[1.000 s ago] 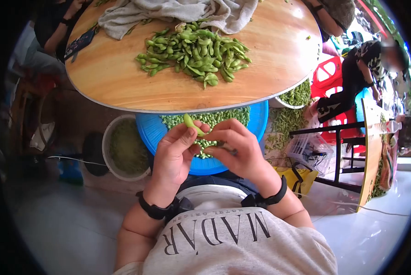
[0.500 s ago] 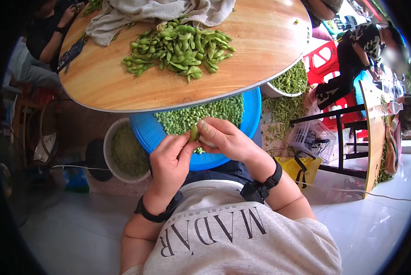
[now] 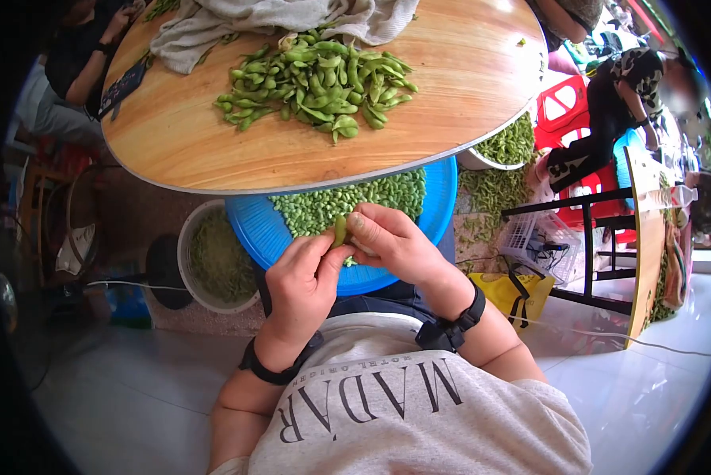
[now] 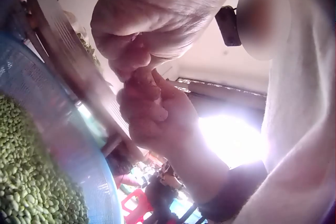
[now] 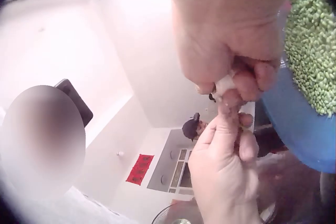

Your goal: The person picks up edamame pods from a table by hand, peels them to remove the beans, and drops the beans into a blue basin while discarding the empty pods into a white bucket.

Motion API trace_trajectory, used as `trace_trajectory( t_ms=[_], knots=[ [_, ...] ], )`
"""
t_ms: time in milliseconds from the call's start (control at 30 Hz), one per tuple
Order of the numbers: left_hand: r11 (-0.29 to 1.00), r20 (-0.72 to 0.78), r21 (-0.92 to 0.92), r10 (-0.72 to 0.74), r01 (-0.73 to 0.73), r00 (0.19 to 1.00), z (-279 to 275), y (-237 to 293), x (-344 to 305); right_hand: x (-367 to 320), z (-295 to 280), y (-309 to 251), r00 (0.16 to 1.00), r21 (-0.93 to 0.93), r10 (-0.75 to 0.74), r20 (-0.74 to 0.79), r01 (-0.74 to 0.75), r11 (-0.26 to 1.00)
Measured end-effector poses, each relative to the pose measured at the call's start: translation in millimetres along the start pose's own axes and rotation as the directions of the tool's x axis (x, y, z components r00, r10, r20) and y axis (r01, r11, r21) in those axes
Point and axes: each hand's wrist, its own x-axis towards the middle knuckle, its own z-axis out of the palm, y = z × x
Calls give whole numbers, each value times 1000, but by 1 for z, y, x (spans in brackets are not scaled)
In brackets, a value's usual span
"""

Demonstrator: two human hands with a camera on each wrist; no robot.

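Note:
A green edamame pod [image 3: 340, 229] stands nearly upright between my two hands, over the near part of a blue basin [image 3: 248, 237]. My left hand [image 3: 301, 273] pinches it between thumb and fingers from the left. From the other side my right hand [image 3: 403, 247] grips it, with the thumb against the pod's upper part. In both wrist views the fingertips meet and mostly hide the pod. Something whitish [image 5: 224, 83] shows among the right hand's curled fingers in the right wrist view. Shelled green beans [image 3: 347, 199] spread across the basin.
On the round wooden table [image 3: 181, 154] lies a heap of pods [image 3: 316, 87], beside a grey cloth [image 3: 276, 20]. A tub [image 3: 185, 253] stands left of the basin, and a bucket of pods [image 3: 510, 146] stands right. Other people sit around the table.
A second ago the left hand held the pod and the right fingers were spread beside it. The right hand has since closed in and gripped it. The last half second shows little movement.

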Motion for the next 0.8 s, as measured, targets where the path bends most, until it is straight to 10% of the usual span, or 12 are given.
trace_trajectory(
  t_ms=[433,533,800],
  knots=[
    [997,-13,-45,-69,69,998,5,-6,-3,5,0,7,997,-190,-77,-21,72,979],
    [791,128,-406,-446,457,886,9,-11,-8,8,0,16,981,-224,-187,-49,172,959],
    [351,310,-699,-636,623,707,15,-18,1,9,-3,30,897,-630,-442,-25,329,703]
  ],
)
